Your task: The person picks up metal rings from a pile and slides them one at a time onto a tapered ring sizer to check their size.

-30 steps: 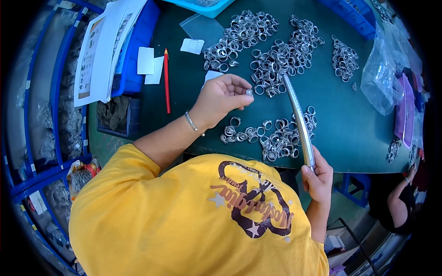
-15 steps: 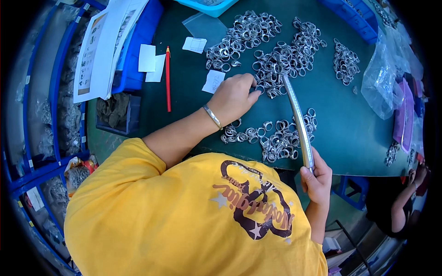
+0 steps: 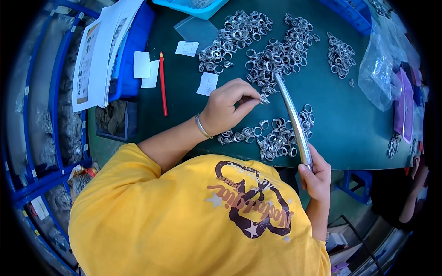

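My left hand (image 3: 229,106) pinches a silver ring (image 3: 264,99) between thumb and fingertips, just off the near edge of the central ring pile (image 3: 276,60). In my right hand (image 3: 316,174) is the thick end of a long metal ring mandrel (image 3: 293,115), a tapered stick with marks along its length. Its thin tip points away from me and overlaps the pile's near side. Closer to me, a smaller ring pile (image 3: 278,140) lies between my two hands, partly behind the mandrel.
Other ring heaps lie at the far left (image 3: 235,34) and at the right (image 3: 340,55) of the green table (image 3: 340,124). Paper slips (image 3: 207,83), a red pencil (image 3: 163,85) and a blue bin (image 3: 133,69) are on the left. A clear plastic bag (image 3: 380,69) and purple tray (image 3: 404,108) sit right.
My left hand has drawn back slightly from the central pile, with a ring now plainly visible in its fingertips. My right hand still holds the mandrel; the whole view has shifted a little.
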`<state>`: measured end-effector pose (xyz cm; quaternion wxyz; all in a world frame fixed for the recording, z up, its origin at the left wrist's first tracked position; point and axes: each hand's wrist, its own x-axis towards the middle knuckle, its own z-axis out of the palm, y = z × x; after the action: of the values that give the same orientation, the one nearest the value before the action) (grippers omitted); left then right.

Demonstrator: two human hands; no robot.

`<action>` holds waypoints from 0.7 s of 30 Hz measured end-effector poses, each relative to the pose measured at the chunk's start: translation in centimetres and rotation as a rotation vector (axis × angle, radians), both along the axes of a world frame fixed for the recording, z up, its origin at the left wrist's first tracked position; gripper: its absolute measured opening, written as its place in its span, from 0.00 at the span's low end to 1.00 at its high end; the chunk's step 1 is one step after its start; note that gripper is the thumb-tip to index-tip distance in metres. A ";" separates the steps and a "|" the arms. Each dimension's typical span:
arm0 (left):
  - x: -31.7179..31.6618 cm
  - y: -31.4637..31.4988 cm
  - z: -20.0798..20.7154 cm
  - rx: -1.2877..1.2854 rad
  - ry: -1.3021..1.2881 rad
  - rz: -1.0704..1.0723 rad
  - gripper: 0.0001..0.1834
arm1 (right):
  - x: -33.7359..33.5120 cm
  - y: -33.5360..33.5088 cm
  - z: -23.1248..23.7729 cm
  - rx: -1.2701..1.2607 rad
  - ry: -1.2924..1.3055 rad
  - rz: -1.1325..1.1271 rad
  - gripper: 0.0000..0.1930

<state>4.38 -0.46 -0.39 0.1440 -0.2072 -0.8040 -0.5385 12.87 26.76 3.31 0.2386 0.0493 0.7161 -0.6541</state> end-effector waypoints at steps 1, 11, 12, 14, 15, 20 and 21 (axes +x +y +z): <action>0.0 -0.1 0.0 0.010 0.024 -0.007 0.09 | 0.0 0.0 0.0 0.002 0.000 -0.002 0.26; 0.1 -0.9 0.0 -0.057 0.360 -0.129 0.11 | 0.2 0.1 -0.3 -0.008 0.003 -0.002 0.26; 0.1 -1.0 0.0 -0.058 0.371 -0.158 0.11 | 0.2 0.1 -0.4 -0.012 0.001 -0.002 0.26; 0.3 -0.7 0.1 -0.048 0.343 -0.147 0.11 | 0.2 0.1 -0.3 -0.021 -0.003 -0.007 0.26; 0.4 -0.6 0.2 -0.042 0.330 -0.141 0.10 | 0.2 0.0 -0.3 -0.025 -0.005 -0.008 0.26; 0.3 -0.3 0.3 -0.068 0.318 -0.105 0.11 | 0.4 0.1 -0.3 0.008 0.009 0.002 0.25; 0.2 -0.3 0.2 -0.071 0.321 -0.099 0.11 | 0.4 0.1 -0.4 0.012 0.015 0.009 0.25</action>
<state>4.59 -0.72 -0.15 0.2364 -0.3350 -0.7779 -0.4762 13.29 26.87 2.87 0.2356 0.0425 0.7219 -0.6492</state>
